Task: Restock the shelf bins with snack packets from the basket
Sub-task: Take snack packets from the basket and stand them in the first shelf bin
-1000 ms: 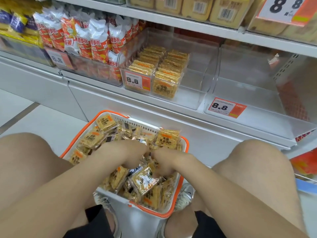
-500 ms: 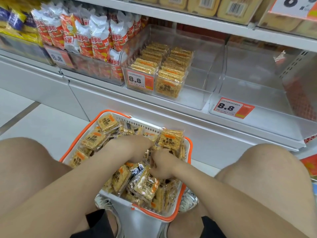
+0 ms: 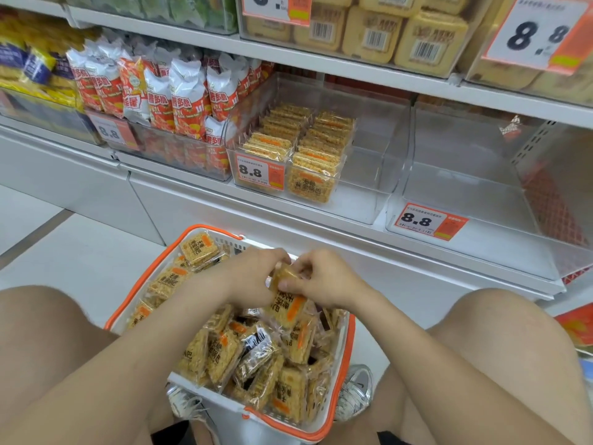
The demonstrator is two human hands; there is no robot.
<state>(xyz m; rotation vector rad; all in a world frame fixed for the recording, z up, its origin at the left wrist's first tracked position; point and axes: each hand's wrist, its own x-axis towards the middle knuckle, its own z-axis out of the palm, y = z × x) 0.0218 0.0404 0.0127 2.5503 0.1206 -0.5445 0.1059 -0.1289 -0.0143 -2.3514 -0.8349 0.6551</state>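
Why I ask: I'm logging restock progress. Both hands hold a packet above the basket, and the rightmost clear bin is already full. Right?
No: the head view shows the rightmost clear bin empty. The rest holds: the left hand and right hand hold a packet above the basket.

Red-white bags (image 3: 179, 101) left; yellow packs (image 3: 430, 40), perhaps cakes, above; sneaker (image 3: 356, 390).
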